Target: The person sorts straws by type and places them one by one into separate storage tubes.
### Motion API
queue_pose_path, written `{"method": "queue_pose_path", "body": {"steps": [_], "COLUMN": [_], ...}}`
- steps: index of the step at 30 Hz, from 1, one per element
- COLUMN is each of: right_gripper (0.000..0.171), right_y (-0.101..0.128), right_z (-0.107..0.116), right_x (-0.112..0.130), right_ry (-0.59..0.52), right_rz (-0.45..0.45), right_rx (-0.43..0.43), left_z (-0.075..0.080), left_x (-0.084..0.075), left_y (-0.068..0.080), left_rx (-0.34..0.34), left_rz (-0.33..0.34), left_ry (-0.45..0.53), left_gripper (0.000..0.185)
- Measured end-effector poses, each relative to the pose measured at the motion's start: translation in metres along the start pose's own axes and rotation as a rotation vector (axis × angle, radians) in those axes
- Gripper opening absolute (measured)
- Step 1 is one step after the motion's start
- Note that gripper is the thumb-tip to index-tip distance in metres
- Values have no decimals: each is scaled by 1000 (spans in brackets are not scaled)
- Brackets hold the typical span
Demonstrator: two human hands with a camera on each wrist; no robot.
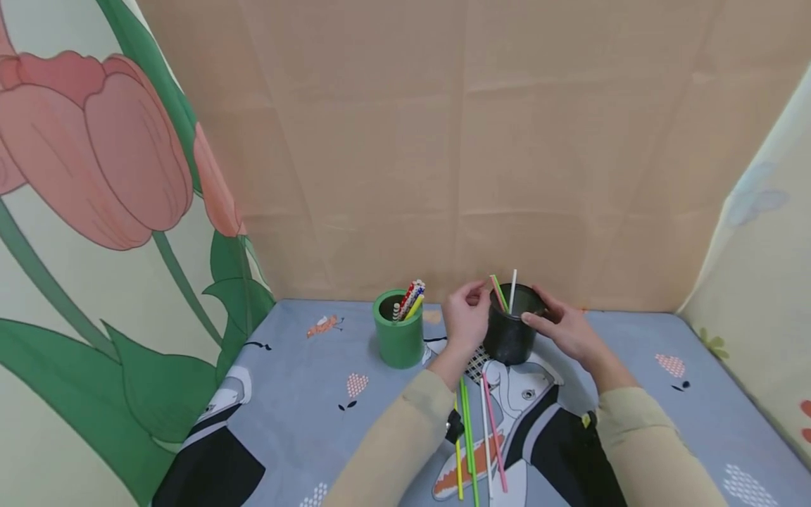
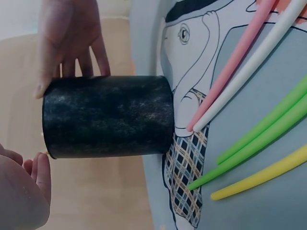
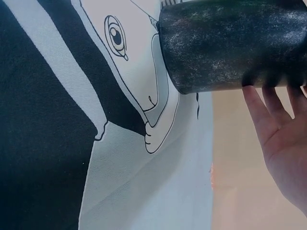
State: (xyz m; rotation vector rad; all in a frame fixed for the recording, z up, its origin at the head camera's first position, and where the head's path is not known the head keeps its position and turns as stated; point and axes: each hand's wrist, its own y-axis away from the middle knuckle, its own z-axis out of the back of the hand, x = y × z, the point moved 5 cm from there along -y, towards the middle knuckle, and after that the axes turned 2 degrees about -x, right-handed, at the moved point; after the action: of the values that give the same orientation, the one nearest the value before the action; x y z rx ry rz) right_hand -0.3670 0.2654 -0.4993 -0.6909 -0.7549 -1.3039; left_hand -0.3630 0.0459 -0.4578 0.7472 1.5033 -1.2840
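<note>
A black cylindrical cup stands upright at the back of the table. My right hand grips its right side near the rim, thumb in front; the right wrist view shows several fingers against the wall. Inside lean thin straw-like sticks: a white one and pink and green ones. My left hand is at the left rim with curled fingers, fingertips close to the pink stick's top; whether it pinches anything is unclear. In the left wrist view, that hand has a fingertip by the rim.
A green cup with striped and yellow sticks stands to the left. Loose yellow, green, white and pink sticks lie between my forearms on the patterned blue tablecloth. A tan sheet hangs behind.
</note>
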Motion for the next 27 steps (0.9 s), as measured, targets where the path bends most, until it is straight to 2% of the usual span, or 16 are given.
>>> {"method": "queue_pose_path", "body": {"steps": [12,20,27], "right_gripper": [95,93,92], "right_y": [1,-2,-1], "right_z": [0,0,2], "right_x": [1,2,-1], "right_ry": [2,9,-7], "right_rz": [-13,-2,-7], "right_rx": [-5,-13,-19], "left_z": [3,10,19], "left_x": [11,10,17], "left_y": [3,8,18], "left_rx": [-19,13,53], "left_rz": [10,53,107], "left_ry": [3,55,88], "left_gripper": [17,17,17]}}
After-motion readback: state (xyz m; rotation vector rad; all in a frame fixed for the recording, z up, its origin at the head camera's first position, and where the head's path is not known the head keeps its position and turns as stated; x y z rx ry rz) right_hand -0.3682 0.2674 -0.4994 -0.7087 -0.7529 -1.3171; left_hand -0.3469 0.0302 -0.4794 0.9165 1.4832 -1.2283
